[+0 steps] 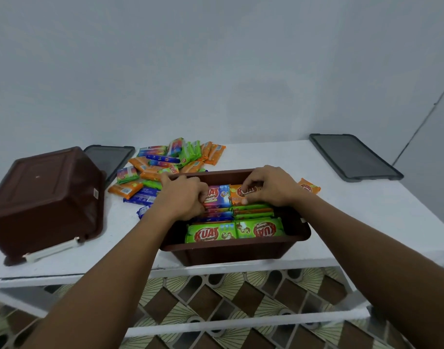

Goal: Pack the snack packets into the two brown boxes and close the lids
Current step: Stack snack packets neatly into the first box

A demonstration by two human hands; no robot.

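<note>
An open brown box (231,251) stands at the table's front edge, holding rows of green, orange and blue-purple snack packets. Two green packets (234,231) lie flat at its near side. My left hand (183,195) reaches into the box and grips a blue-purple packet (219,196). Beside it, my right hand (267,186) pinches an orange packet (241,193) with curled fingers. A second brown box (45,200) lies upside down at the left. A heap of loose packets (165,162) sits behind the open box.
Two dark grey lids lie on the white table: one (110,158) behind the overturned box, the other (354,157) at the far right. One orange packet (309,186) lies right of the open box. A plain wall rises behind; patterned floor shows below the table edge.
</note>
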